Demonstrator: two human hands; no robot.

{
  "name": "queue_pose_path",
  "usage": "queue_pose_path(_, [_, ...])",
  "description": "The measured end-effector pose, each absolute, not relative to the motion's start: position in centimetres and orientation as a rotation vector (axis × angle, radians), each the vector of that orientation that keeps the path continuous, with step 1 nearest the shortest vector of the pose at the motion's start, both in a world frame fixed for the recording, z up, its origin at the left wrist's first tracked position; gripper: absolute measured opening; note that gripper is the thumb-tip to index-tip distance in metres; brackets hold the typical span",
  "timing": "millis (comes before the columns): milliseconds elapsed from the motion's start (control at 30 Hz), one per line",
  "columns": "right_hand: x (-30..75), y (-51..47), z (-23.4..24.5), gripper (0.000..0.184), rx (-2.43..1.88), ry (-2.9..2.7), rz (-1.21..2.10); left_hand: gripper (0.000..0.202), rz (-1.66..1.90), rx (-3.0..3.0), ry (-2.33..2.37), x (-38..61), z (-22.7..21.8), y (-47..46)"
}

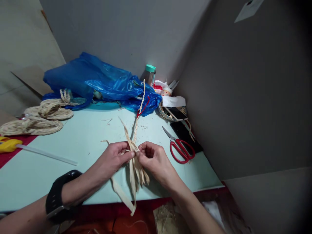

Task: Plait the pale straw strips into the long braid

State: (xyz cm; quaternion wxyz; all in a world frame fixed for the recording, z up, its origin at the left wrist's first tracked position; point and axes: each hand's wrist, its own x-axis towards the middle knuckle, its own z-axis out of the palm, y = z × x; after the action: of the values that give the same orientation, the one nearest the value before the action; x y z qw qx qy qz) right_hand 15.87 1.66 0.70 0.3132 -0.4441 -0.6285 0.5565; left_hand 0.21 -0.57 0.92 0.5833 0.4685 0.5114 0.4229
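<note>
From the fingers [127, 157], the braid [136, 132] points forward — axis slightly rightward.

Left hand [120, 154] and right hand [153, 159] pinch pale, flat strips [138, 167] at the near end of a thin braid [136, 131]; a red cord [146, 104] lies along its farther part. Right: red-handled scissors [181, 151], near a basket [162, 112] bearing a phone [177, 113]. Rear: blue plastic bag [104, 74]. Left: coiled woven pieces [31, 126] and a yellow tool [8, 145] with a translucent rod [48, 155].
</note>
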Motion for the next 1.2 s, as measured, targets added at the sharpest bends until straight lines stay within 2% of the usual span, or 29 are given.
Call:
queue_pose_path(100, [16.0, 1.7, 0.7, 0.012, -1.112, -1.567, 1.575, 0.01, 0.972, 1.101, 1.217, 0.2, 0.9, -0.4])
queue_pose_path(300, [16.7, 1.6, 1.9, 0.014, -1.068, -1.526, 1.447, 0.014, 0.953, 1.202, 1.238, -0.2, 0.3, -0.2])
queue_pose_path(500, [20.2, 0.7, 6.0, 0.014, -0.81, -1.289, 1.644, 0.018, 0.878, 1.113, 1.285, -0.2, 0.6, -0.6])
queue_pose_path(567, [21.9, 0.2, 8.1, 0.011, -0.818, -1.221, 1.593, 0.019, 0.852, 1.13, 1.307, -0.2, 0.7, -0.6])
queue_pose_path(667, [24.8, 0.4, 10.7, 0.007, -0.96, -1.18, 1.192, 0.019, 0.815, 1.147, 1.334, -0.1, 0.8, -0.6])
queue_pose_path(767, [27.6, 2.3, 11.2, 0.007, -1.141, -1.191, 0.814, 0.023, 0.809, 1.141, 1.338, 0.0, 1.0, -0.6])
queue_pose_path(833, [29.1, 4.0, 10.1, 0.01, -1.273, -1.237, 0.539, 0.024, 0.804, 1.126, 1.339, 0.0, 1.1, -0.6])
queue_pose_path(900, [29.9, 5.4, 8.4, 0.003, -1.583, -1.501, 0.045, 0.025, 0.814, 1.101, 1.337, 0.0, 1.1, -0.6])
queue_pose_path(967, [29.4, 6.0, 6.7, 0.014, -1.712, -1.785, -0.382, 0.027, 0.828, 1.074, 1.31, 0.0, 1.0, -0.7])
queue_pose_path(1000, [28.6, 6.0, 5.9, 0.018, -1.673, -1.906, -0.465, 0.027, 0.829, 1.064, 1.292, 0.0, 1.0, -0.7])
queue_pose_path(1067, [26.0, 5.4, 4.8, 0.024, -1.478, -2.034, -0.334, 0.028, 0.835, 1.062, 1.257, -0.1, 0.9, -0.7])
queue_pose_path(1200, [18.8, 3.9, 3.7, 0.025, -1.053, -2.198, 0.488, 0.026, 0.876, 1.078, 1.229, -0.1, 0.4, -0.6])
